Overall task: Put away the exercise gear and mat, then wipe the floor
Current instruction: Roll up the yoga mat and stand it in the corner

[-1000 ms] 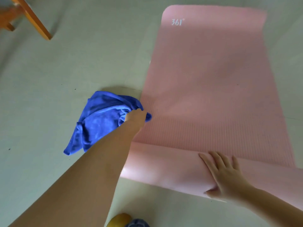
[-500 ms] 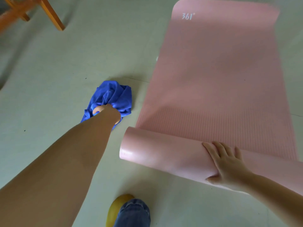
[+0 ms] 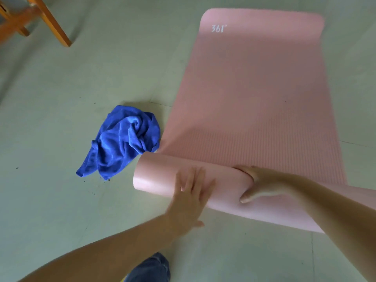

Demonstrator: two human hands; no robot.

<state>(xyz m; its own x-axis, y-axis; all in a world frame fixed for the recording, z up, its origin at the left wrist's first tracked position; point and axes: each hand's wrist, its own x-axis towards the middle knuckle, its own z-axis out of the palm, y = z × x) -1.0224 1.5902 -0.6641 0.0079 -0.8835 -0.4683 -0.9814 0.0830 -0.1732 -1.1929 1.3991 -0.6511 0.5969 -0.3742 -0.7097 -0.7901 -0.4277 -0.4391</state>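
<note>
— Where's your mat (image 3: 262, 92) now, and how are your hands set on it?

— From the head view: it lies on the floor (image 3: 50, 123), partly rolled. The rolled part (image 3: 158, 176) sits at the near end, its long axis running left to right across you, and the flat length stretches away toward the far end, where the "361°" print (image 3: 218, 28) shows. Your right hand (image 3: 262, 184) grips the roll — thumb on the near face, fingers curled over the top. Your left hand (image 3: 191, 198) lies on the roll with straight, released fingers (image 3: 193, 180), grasping nothing.

— And the cloth?

— The blue cloth (image 3: 124, 139) is crumpled on the floor, just beside the mat's left edge and the roll's left end; touching or not, I can't tell.

— So which way do I push?

— Away from you, I'd judge, square to the roll's axis. Both hands sit on it, the left nearer the open end. A wooden chair leg (image 3: 54, 27) stands well apart at the far-left corner.
</note>
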